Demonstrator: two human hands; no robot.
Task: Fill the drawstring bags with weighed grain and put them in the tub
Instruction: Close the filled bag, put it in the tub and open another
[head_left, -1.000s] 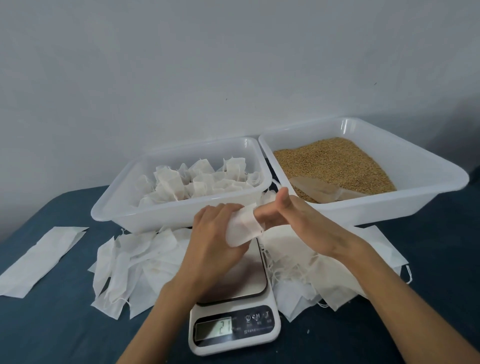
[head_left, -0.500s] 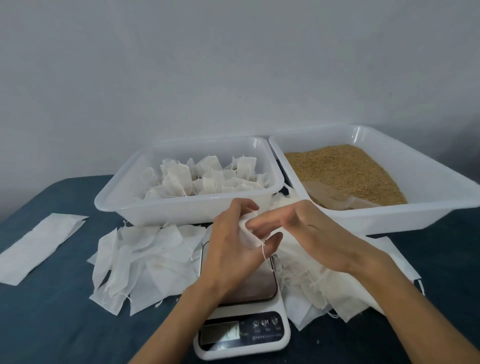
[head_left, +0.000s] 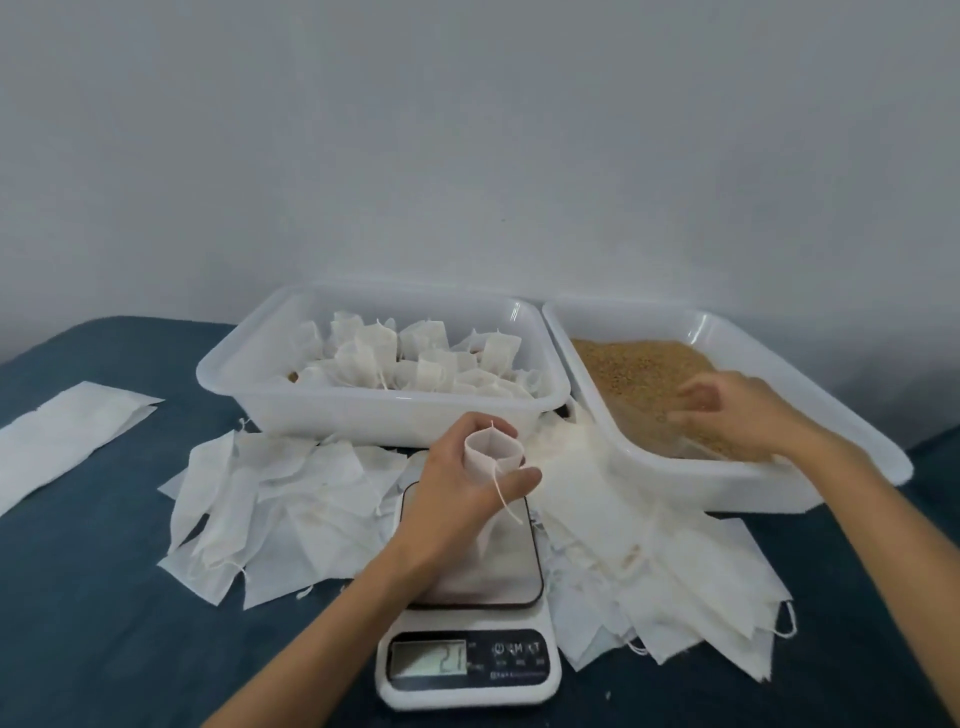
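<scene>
Holding an empty drawstring bag (head_left: 492, 448) upright over the scale (head_left: 470, 613), the left hand (head_left: 462, 499) has its fingers curled round the bag's body and keeps the mouth spread into an open ring, the string dangling past the thumb. The right hand (head_left: 737, 415) is down in the grain tub (head_left: 852, 431), fingers loosely bent over the grain (head_left: 628, 369) near what looks like a clear scoop; motion blur hides whether it grips anything, so I cannot tell. By my reading the work is somewhere mid-batch: the left tub (head_left: 291, 400) already holds a cluster of filled, cinched bags (head_left: 415, 358), while many flat unfilled bags (head_left: 280, 499) lie heaped on the blue table (head_left: 93, 623) on both sides of the scale (the right-hand heap (head_left: 670, 561) looks just as large). This bag has no grain in it yet — filling, weighing, cinching and dropping it in the tub are all left, and then the same for the heaps. The scale display shows digits, seemingly 21.
</scene>
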